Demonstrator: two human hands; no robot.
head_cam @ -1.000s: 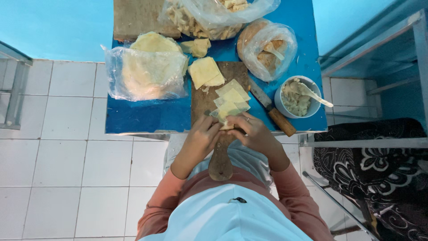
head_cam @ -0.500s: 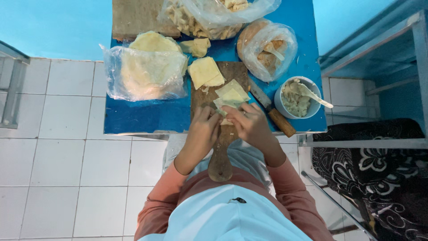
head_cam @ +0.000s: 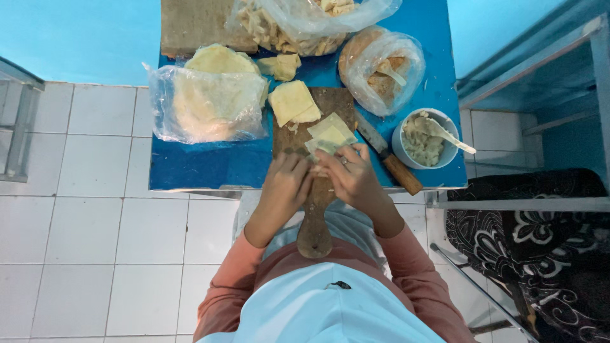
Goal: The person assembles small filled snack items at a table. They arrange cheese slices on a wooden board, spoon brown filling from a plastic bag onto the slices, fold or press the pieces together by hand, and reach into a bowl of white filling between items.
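My left hand (head_cam: 285, 183) and my right hand (head_cam: 351, 174) meet over the near end of a wooden cutting board (head_cam: 316, 213) with a long handle. Both hands pinch a pale yellow dough wrapper (head_cam: 323, 147) between their fingers. A ring shows on my right hand. Further up the board lies a small stack of square wrappers (head_cam: 291, 103). A knife with a wooden handle (head_cam: 389, 160) rests just right of the board.
On the blue table (head_cam: 203, 162): a clear bag of round wrappers (head_cam: 210, 105), a bag of folded pieces (head_cam: 298, 22), a bag with a spoon (head_cam: 381, 63), a white bowl of filling with a spoon (head_cam: 424, 138). White tiled floor at left, patterned dark cloth (head_cam: 527, 235) at right.
Both hands have shifted slightly up the board and closed in around the wrapper; the loose wrappers near them are now gathered between the fingers.
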